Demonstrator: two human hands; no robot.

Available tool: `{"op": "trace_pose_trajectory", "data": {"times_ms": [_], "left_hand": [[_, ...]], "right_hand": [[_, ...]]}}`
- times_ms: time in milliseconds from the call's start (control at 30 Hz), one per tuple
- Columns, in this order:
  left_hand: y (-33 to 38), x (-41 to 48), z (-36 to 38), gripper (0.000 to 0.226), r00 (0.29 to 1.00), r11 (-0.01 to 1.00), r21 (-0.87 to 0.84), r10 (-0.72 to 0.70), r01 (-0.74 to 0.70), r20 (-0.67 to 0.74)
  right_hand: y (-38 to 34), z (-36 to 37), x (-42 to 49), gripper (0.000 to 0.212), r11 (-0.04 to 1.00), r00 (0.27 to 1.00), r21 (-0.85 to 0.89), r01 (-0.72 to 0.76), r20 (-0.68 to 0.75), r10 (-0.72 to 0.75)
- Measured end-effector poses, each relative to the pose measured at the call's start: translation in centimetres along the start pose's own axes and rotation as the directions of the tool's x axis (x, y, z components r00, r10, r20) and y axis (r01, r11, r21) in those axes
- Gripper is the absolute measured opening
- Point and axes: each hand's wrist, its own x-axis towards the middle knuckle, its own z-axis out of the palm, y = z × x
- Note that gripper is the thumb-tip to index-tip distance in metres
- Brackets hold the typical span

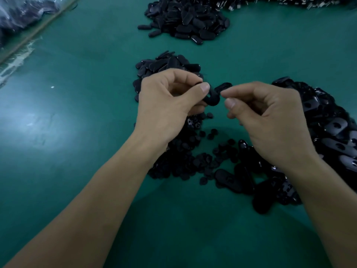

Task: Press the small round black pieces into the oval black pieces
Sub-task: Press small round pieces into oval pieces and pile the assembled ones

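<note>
Where the table edge runs, far left of the grip: a clear plastic bag (23, 12) with dark contents.
Table (87, 97): green surface under everything.
Left hand (166, 99): fingers curled, thumb and fingertips clasping the oval black piece (212, 98), which is lifted off the table.
Behind the grip: a small heap of ovals (168, 62), partly hidden by the left hand's knuckles; well beyond it, a larger far heap (189, 20).
Below the grip: small round black pieces (183, 161) piled under the left wrist, with a few strays between the two hands.
Right hand (270, 117): thumb and forefinger drawn close together just beside the held oval; I cannot tell whether a round piece sits between them.
Right of the grip: a big right heap (328, 122) of ovals, reaching under the right forearm.
</note>
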Motion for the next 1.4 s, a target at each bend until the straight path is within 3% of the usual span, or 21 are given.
{"op": "trace_pose_trajectory", "data": {"times_ms": [100, 333, 733, 1400], "left_hand": [[0.2, 0.0, 0.0, 0.008, 0.998, 0.995, -0.089, -0.054, 0.052, -0.021], [0.0, 0.0, 0.2, 0.008, 0.997, 0.993, -0.083, -0.081, 0.079, -0.021], [-0.1, -0.1, 0.6, 0.006, 0.998, 0.990, -0.131, -0.062, 0.062, 0.002], [-1.2, -0.5, 1.1, 0.015, 0.981, 0.973, 0.147, 0.162, -0.177, 0.111]], "right_hand": [[0.0, -0.1, 0.0, 0.014, 0.996, 0.999, 0.079, -0.038, -0.023, 0.040], [0.0, 0.0, 0.2, 0.021, 0.978, 0.997, 0.195, -0.070, -0.003, 0.072], [-0.3, 0.0, 0.0, 0.021, 0.995, 1.000, 0.102, 0.016, -0.021, -0.014], [-0.2, 0.1, 0.1, 0.023, 0.998, 0.999, 0.058, -0.021, -0.036, 0.023]]}}
